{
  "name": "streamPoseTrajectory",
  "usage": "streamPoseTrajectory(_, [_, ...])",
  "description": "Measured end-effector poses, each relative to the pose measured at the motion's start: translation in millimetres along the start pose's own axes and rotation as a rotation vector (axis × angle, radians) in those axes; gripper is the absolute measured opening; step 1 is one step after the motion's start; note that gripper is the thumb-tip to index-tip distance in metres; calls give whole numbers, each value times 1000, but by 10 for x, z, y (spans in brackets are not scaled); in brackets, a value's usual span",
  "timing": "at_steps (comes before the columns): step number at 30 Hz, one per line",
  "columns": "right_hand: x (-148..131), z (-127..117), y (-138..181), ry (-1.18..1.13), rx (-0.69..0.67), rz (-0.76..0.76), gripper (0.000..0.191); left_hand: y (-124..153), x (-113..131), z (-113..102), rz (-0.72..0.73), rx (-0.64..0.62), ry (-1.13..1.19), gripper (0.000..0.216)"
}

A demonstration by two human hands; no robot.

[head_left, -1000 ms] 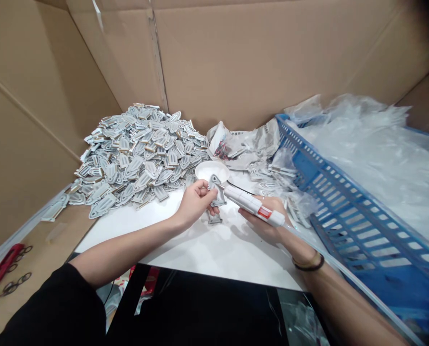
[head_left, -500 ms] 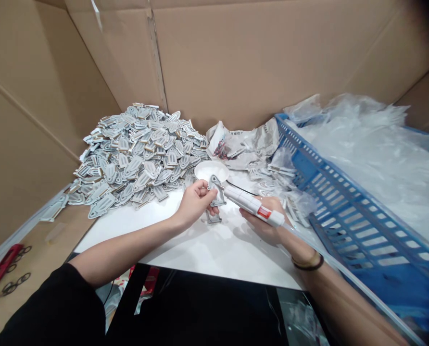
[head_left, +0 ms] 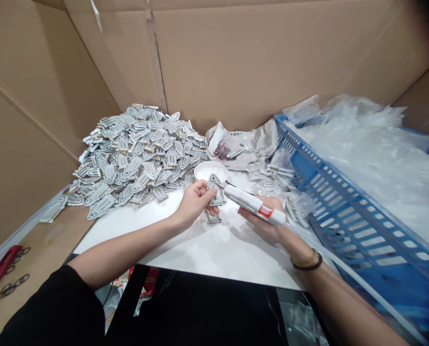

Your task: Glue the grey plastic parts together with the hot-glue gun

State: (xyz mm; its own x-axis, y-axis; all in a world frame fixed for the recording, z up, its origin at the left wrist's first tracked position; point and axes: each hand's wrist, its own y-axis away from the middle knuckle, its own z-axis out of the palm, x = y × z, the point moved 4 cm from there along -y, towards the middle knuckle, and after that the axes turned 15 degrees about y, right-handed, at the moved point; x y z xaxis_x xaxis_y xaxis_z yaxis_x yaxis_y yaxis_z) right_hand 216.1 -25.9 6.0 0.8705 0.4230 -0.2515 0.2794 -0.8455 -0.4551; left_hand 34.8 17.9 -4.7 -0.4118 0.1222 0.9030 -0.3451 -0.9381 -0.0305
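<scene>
My left hand [head_left: 197, 204] pinches a small grey plastic part [head_left: 217, 196], arch-shaped with a slotted middle, and holds it upright above the white table [head_left: 196, 254]. My right hand [head_left: 263, 218] is wrapped around a white glue gun [head_left: 248, 202] with a red label. A long translucent glue stick [head_left: 359, 276] trails from its rear end. The gun's nozzle [head_left: 221, 186] points at the grey part's right side; whether it touches, I cannot tell. A second grey part [head_left: 213, 219] lies just below my left fingers. Behind them sits a round white dish [head_left: 210, 170].
A large heap of grey parts [head_left: 138, 158] fills the back left. Crumpled plastic bags [head_left: 246, 142] lie at the back middle. A blue crate [head_left: 344, 202] with clear plastic bags [head_left: 376, 154] stands right. A red cutter [head_left: 1, 269] lies far left. Cardboard walls [head_left: 258, 62] enclose the table.
Almost nothing differs. The view and my right hand with the glue gun have shifted very slightly; both hands keep their hold.
</scene>
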Motion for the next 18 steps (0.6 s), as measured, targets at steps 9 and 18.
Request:
streamPoseTrajectory(9, [39, 13, -7, -34, -4, 45, 39, 10, 16, 10, 6, -30, 3, 26])
streamPoseTrajectory(18, [61, 15, 6, -104, -11, 86, 35, -28, 70, -11, 30, -82, -45, 24])
